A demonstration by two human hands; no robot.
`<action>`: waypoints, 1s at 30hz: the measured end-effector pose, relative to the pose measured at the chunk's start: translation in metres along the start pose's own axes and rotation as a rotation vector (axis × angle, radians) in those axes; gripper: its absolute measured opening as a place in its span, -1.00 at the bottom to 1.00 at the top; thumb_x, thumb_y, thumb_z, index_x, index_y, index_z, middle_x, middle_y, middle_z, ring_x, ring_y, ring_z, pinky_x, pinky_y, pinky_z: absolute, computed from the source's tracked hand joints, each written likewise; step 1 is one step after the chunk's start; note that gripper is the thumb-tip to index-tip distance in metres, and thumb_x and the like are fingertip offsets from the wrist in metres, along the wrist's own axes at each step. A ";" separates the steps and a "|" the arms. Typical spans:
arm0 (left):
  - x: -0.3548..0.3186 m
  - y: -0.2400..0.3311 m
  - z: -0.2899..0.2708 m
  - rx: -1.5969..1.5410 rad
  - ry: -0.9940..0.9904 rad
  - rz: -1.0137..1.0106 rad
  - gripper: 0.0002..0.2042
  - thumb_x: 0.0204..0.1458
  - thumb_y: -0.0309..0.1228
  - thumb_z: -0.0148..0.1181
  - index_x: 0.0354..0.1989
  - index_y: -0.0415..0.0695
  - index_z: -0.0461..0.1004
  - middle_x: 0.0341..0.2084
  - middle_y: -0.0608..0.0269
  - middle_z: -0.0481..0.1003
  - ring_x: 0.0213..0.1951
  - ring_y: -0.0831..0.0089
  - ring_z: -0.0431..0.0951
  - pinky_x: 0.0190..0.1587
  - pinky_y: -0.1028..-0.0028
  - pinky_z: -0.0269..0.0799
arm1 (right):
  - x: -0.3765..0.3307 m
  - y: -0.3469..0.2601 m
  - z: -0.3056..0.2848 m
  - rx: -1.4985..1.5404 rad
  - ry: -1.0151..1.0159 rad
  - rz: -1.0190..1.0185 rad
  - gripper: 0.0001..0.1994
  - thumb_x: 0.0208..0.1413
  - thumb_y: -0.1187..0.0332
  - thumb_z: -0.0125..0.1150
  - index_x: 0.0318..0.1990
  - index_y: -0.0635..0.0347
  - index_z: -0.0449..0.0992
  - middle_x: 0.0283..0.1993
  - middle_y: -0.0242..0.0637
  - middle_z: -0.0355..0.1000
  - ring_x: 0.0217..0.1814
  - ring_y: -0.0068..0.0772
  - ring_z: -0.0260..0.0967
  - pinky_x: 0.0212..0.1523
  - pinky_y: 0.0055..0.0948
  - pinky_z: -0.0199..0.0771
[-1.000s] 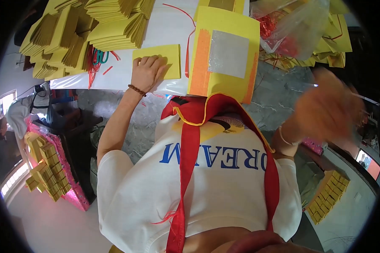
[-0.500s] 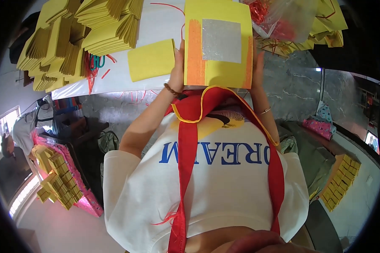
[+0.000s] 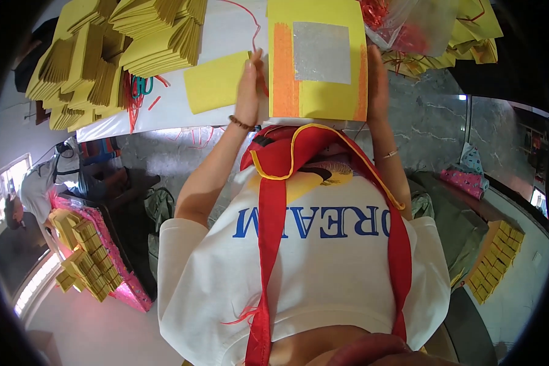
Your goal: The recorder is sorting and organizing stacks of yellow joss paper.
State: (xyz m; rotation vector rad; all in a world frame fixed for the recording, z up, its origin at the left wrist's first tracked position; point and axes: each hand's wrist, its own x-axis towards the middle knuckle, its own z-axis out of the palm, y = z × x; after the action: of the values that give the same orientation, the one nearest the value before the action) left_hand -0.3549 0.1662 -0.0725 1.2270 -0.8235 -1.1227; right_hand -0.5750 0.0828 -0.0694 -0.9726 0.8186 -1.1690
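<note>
A stack of yellow paper (image 3: 321, 100) with orange bands and a silvery square on top lies at the table's near edge, in front of me. My left hand (image 3: 249, 91) is upright beside its left side, fingers stretched, with a narrow gap to the paper. Along the right side, my right hand (image 3: 377, 85) lies flat with fingers extended, close against the edge; whether it touches is hard to make out. Left of my left hand is a folded yellow sheet (image 3: 216, 83). A red string (image 3: 256, 27) runs over the white table near my left fingertips.
Bundles of folded yellow paper (image 3: 79, 67) crowd the table's left, by teal-handled scissors (image 3: 141, 85) and red strings (image 3: 131, 113). A clear plastic bag (image 3: 424, 27) with red material stands at the right. Another person (image 3: 39, 177) bends near a pink-covered surface holding yellow bundles (image 3: 88, 256).
My left hand has come away from the stack's left side, opening a gap. My right hand has slid forward along the right side. The stack has shifted slightly away from me.
</note>
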 end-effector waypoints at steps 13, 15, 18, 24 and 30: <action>-0.017 0.081 0.006 1.114 -0.577 0.881 -0.77 -0.09 -0.42 0.17 -0.23 -0.17 0.49 -0.33 0.21 0.45 -0.29 0.26 0.43 -0.26 0.37 0.35 | 0.000 -0.017 -0.033 -0.625 -0.305 -0.432 -0.48 0.26 0.10 -0.40 -0.29 0.26 0.51 0.01 -0.15 0.41 0.32 -0.12 0.01 0.29 -0.20 -0.11; -0.016 0.086 0.009 0.996 -0.582 0.753 -0.86 -0.07 -0.45 0.17 -0.34 -0.20 0.49 -0.46 0.19 0.45 -0.37 0.24 0.44 -0.33 0.37 0.36 | -0.001 -0.016 -0.034 -0.625 -0.331 -0.437 -0.48 0.27 0.12 -0.45 -0.27 0.30 0.48 0.03 -0.09 0.38 0.32 -0.10 0.02 0.28 -0.19 -0.08; -0.012 0.087 0.008 0.935 -0.586 0.691 -0.90 -0.04 -0.46 0.14 -0.36 -0.21 0.48 -0.50 0.16 0.44 -0.40 0.21 0.44 -0.36 0.37 0.36 | -0.006 -0.017 -0.029 -0.530 -0.319 -0.387 -0.47 0.27 0.12 -0.45 -0.27 0.32 0.48 0.02 -0.06 0.37 0.30 -0.11 0.05 0.27 -0.20 -0.07; -0.005 0.084 0.005 0.916 -0.591 0.642 -0.89 0.02 -0.46 0.08 -0.38 -0.24 0.47 -0.47 0.10 0.48 -0.40 0.16 0.48 -0.35 0.34 0.41 | -0.008 -0.016 -0.026 -0.513 -0.278 -0.343 -0.47 0.27 0.11 -0.43 -0.28 0.35 0.47 0.03 -0.06 0.36 0.26 -0.16 0.11 0.26 -0.25 -0.04; 0.003 0.082 0.001 0.808 -0.603 0.515 -0.86 0.04 -0.42 0.08 -0.33 -0.25 0.48 -0.44 0.11 0.50 -0.41 0.20 0.50 -0.36 0.39 0.41 | -0.010 -0.016 -0.024 -0.510 -0.252 -0.328 -0.47 0.27 0.12 -0.43 -0.31 0.36 0.47 0.03 -0.07 0.36 0.23 -0.18 0.14 0.26 -0.27 -0.03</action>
State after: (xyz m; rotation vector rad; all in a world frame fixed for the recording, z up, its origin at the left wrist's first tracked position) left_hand -0.3384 0.1609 0.0073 1.1857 -2.0650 -0.7294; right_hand -0.6046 0.0860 -0.0628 -1.6906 0.7850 -1.0994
